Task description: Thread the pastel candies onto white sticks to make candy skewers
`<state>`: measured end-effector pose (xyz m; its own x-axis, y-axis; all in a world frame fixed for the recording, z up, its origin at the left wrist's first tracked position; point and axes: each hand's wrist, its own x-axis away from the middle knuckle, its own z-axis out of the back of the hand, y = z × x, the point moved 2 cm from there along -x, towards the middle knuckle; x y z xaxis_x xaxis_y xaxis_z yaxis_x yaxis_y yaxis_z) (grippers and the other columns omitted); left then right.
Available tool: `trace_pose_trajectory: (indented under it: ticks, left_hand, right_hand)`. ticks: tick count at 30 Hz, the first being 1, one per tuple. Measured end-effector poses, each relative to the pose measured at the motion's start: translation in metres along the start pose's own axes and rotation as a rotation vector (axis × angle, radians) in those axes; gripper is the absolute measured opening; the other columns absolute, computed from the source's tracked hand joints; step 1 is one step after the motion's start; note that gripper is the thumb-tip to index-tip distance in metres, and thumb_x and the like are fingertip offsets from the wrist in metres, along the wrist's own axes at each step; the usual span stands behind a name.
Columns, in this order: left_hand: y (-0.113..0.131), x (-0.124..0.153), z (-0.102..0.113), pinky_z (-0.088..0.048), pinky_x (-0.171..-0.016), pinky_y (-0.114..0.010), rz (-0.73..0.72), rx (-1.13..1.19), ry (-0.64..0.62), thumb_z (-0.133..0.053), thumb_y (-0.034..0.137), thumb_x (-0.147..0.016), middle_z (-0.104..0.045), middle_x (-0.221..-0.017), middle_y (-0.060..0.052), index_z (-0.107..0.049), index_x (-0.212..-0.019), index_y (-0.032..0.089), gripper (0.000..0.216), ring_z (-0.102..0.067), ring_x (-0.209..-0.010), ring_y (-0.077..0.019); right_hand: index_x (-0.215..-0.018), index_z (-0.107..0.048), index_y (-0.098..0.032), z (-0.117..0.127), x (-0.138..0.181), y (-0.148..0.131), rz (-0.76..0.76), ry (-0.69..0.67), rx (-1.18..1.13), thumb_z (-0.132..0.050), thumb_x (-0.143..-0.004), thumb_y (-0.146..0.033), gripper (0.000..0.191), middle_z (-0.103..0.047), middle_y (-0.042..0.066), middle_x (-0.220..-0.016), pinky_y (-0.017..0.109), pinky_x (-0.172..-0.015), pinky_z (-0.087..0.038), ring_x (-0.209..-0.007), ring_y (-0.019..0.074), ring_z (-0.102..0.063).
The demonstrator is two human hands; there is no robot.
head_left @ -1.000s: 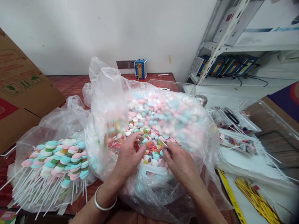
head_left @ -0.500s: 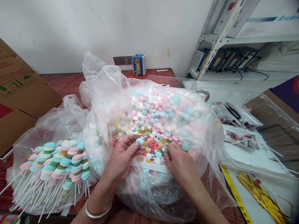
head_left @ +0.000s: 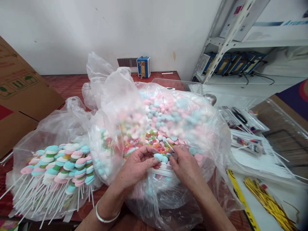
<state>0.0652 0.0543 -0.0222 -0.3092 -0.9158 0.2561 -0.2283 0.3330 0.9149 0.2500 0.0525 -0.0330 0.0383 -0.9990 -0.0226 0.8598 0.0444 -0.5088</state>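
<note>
My left hand (head_left: pixel 143 162) pinches a light blue marshmallow candy (head_left: pixel 158 156) between thumb and fingertips. Close beside it is my right hand (head_left: pixel 182 160), its fingers closed round a thin white stick (head_left: pixel 169 146) that slants up to the left. A second blue candy (head_left: pixel 165 159) lies between the two hands; whether it is held or loose I cannot tell. Both hands are over a large clear plastic bag (head_left: pixel 166 195), opened on a heap of pink, white and blue candies and colourful gummy rings (head_left: pixel 154 138). White sticks (head_left: pixel 163 172) lie across the heap's near side.
On the left, a plastic bag (head_left: pixel 26 141) bears several finished candy skewers (head_left: pixel 68 165). A cardboard box (head_left: pixel 21 96) stands behind it. At the right are packets (head_left: pixel 247 142) and gold twist ties (head_left: pixel 267 202). A blue device (head_left: pixel 143 67) sits by the wall near a shelf (head_left: pixel 226 48).
My left hand has moved right and slightly down with the blue candy, closer to my right hand. My right hand, with the stick, has barely moved.
</note>
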Motion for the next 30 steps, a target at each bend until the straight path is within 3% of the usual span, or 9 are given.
trace_pose_trajectory:
  ticks: [5, 10, 16, 22, 25, 27, 30]
  left_hand:
    - [0.002, 0.001, -0.004, -0.053, -0.069, -0.028, -0.03, -0.034, -0.025, -0.085, 0.035, -0.072, -0.071, -0.076, -0.001, -0.069, -0.093, 0.017, 0.032, -0.065, -0.07, -0.0137]
    - [0.001, 0.0, -0.008, -0.056, -0.071, -0.028, -0.091, -0.018, 0.006, -0.085, 0.031, -0.072, -0.072, -0.084, -0.002, -0.068, -0.087, 0.016, 0.028, -0.066, -0.077, -0.0144]
    - [0.001, 0.001, -0.006, -0.055, -0.067, -0.025, -0.1, -0.019, 0.006, -0.083, 0.026, -0.075, -0.069, -0.071, 0.002, -0.066, -0.085, 0.016, 0.023, -0.064, -0.067, -0.0114]
    - [-0.001, -0.001, -0.007, -0.056, -0.066, -0.024, -0.14, -0.026, 0.09, -0.085, 0.022, -0.071, -0.069, -0.077, 0.002, -0.066, -0.096, 0.017, 0.032, -0.065, -0.069, -0.0117]
    - [-0.002, -0.001, -0.01, -0.059, -0.076, -0.028, -0.166, -0.052, 0.105, -0.085, 0.023, -0.071, -0.074, -0.094, -0.004, -0.07, -0.107, 0.018, 0.039, -0.07, -0.083, -0.016]
    - [-0.002, 0.0, -0.013, -0.059, -0.082, -0.031, -0.166, -0.046, 0.09, -0.084, 0.026, -0.073, -0.075, -0.105, -0.008, -0.072, -0.106, 0.017, 0.037, -0.071, -0.093, -0.0192]
    - [-0.003, 0.0, -0.014, -0.059, -0.079, -0.029, -0.154, 0.011, 0.105, -0.083, 0.029, -0.076, -0.076, -0.098, -0.007, -0.071, -0.099, 0.017, 0.029, -0.072, -0.088, -0.0174]
  right_hand:
    - [-0.089, -0.057, -0.022, 0.001, 0.002, -0.008, 0.003, 0.079, -0.13, -0.05, -0.091, -0.021, 0.008, -0.067, 0.004, -0.088, 0.029, -0.066, -0.042, -0.078, 0.0204, -0.061]
    - [-0.086, -0.061, -0.023, 0.005, 0.009, -0.022, 0.004, 0.082, -0.605, -0.059, -0.092, -0.035, 0.013, -0.064, -0.001, -0.076, 0.025, -0.062, -0.043, -0.067, 0.016, -0.058]
    - [-0.092, -0.064, -0.024, 0.003, 0.017, -0.024, 0.01, 0.03, -0.946, -0.063, -0.091, -0.034, 0.011, -0.069, -0.001, -0.083, 0.025, -0.068, -0.049, -0.074, 0.0153, -0.063]
    - [-0.102, -0.063, -0.024, -0.003, 0.024, -0.027, -0.055, -0.034, -1.041, -0.067, -0.089, -0.038, 0.019, -0.068, 0.0, -0.082, 0.027, -0.067, -0.054, -0.076, 0.0169, -0.065]
    - [-0.103, -0.061, -0.024, -0.007, 0.025, -0.028, -0.08, 0.007, -1.064, -0.068, -0.089, -0.04, 0.023, -0.066, -0.001, -0.083, 0.024, -0.058, -0.052, -0.068, 0.015, -0.061]
    - [-0.104, -0.061, -0.024, -0.005, 0.023, -0.03, -0.059, 0.049, -1.025, -0.068, -0.089, -0.041, 0.024, -0.065, -0.002, -0.081, 0.023, -0.056, -0.05, -0.065, 0.0137, -0.059]
    - [-0.104, -0.064, -0.023, 0.005, 0.023, -0.032, 0.037, 0.101, -0.828, -0.058, -0.095, -0.041, 0.02, -0.068, 0.002, -0.092, 0.025, -0.068, -0.052, -0.076, 0.0153, -0.062]
